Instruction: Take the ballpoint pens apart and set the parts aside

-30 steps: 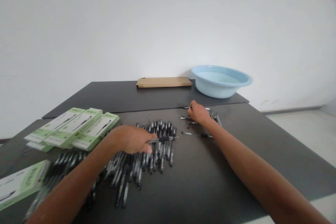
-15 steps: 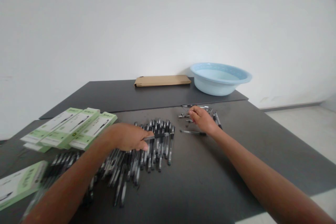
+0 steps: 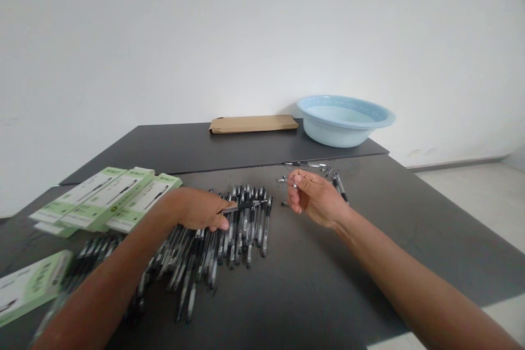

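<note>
My left hand (image 3: 205, 210) is closed on a gel pen (image 3: 246, 205) with a black grip, its bare tip pointing right. Under and around this hand lies a heap of similar pens (image 3: 213, 260) with clear barrels. To the right, my right hand (image 3: 314, 197) is curled with thumb and fingers pinched together. A small shiny bit (image 3: 295, 185) shows at the fingertips, too small to name. Loose pens and small parts (image 3: 307, 164) lie behind the right hand, and a couple of pens (image 3: 340, 187) sit just beside it.
Green-and-white pen boxes (image 3: 112, 197) are stacked at the left, with another box (image 3: 33, 287) nearer me. At the back of the dark table (image 3: 311, 295) stand a light-blue basin (image 3: 344, 131) and a flat brown cardboard piece (image 3: 254, 124). A white wall rises behind.
My right hand has lifted slightly from the loose pens and turned, showing its curled fingers. My left hand has shifted slightly left, still gripping the pen.
</note>
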Motion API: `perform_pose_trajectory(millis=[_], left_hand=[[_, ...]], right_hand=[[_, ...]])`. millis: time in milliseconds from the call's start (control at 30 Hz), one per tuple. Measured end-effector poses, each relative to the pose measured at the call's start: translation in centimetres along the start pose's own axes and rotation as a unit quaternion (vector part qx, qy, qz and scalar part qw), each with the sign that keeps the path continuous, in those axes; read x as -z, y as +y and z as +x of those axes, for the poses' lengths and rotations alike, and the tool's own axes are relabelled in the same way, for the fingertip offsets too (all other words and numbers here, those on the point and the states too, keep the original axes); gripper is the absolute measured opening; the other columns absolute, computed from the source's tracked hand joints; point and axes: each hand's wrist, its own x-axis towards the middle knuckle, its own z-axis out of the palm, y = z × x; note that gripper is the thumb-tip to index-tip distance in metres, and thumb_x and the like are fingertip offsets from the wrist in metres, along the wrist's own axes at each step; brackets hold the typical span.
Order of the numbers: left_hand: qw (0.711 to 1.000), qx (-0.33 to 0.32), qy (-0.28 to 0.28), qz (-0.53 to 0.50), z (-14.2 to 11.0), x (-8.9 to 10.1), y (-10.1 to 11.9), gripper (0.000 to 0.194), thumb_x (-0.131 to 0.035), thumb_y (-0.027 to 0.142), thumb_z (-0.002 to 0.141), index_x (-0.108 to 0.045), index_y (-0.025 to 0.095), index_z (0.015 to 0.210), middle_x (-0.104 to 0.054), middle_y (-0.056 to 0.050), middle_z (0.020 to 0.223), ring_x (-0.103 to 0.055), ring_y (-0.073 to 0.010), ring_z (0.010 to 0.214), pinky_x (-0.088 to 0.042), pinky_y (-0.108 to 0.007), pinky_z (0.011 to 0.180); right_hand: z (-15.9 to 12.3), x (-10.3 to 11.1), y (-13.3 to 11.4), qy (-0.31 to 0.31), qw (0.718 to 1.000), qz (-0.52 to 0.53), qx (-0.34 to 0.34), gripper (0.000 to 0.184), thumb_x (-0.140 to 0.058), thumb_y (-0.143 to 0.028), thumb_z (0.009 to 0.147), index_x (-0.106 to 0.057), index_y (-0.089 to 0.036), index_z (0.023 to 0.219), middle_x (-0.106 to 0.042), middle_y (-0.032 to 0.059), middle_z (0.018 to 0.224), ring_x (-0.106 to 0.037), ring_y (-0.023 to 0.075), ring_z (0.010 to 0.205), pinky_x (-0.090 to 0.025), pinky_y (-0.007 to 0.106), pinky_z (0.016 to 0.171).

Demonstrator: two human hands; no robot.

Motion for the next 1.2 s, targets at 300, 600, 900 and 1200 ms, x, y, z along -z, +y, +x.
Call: perform_pose_trajectory(millis=[300, 600, 900, 1200], left_hand=[[1.0, -0.001, -0.026, 0.002, 0.3, 0.4, 0.5, 0.049, -0.04, 0.036, 0.091, -0.046, 0.01, 0.132, -0.072, -0.012, 0.098, -0.065, -0.0218, 0.082, -0.046, -0.026, 0.068], [0.999, -0.01, -0.04, -0.003, 0.9, 0.1, 0.3, 0.045, -0.041, 0.038, 0.091, -0.049, 0.013, 0.128, -0.072, -0.009, 0.093, -0.064, -0.0205, 0.079, -0.045, -0.024, 0.065], [0.999, -0.023, -0.032, -0.011, 0.9, -0.1, 0.3, 0.046, -0.042, 0.039, 0.091, -0.047, 0.016, 0.13, -0.072, -0.007, 0.089, -0.063, -0.0192, 0.075, -0.044, -0.022, 0.062], [0.998, -0.055, -0.005, -0.015, 1.1, -0.6, -0.5, 0.037, -0.044, 0.044, 0.089, -0.058, 0.022, 0.116, -0.072, -0.003, 0.087, -0.063, -0.0189, 0.071, -0.043, -0.023, 0.063]], right_hand=[[-0.3, -0.9, 0.9, -0.032, 0.999, 0.009, -0.011, 0.021, -0.063, -0.036, 0.081, -0.049, -0.019, 0.083, -0.052, -0.0052, 0.054, -0.044, 0.0088, 0.043, -0.031, 0.021, 0.044], [-0.9, -1.7, 1.0, -0.079, 0.985, -0.148, 0.048, 0.021, -0.056, -0.034, 0.087, -0.044, -0.02, 0.096, -0.065, 0.0006, 0.074, -0.061, 0.0122, 0.065, -0.047, 0.028, 0.065], [-1.3, -1.6, 1.1, -0.043, 0.962, -0.265, 0.044, 0.016, -0.047, -0.033, 0.092, -0.049, -0.017, 0.091, -0.065, 0.0024, 0.077, -0.06, 0.0116, 0.058, -0.047, 0.026, 0.058], [-1.9, -2.3, 0.5, -0.007, 0.907, -0.415, 0.075, 0.01, -0.047, -0.025, 0.091, -0.049, -0.019, 0.084, -0.061, -0.0027, 0.068, -0.05, 0.0085, 0.054, -0.038, 0.02, 0.053]])
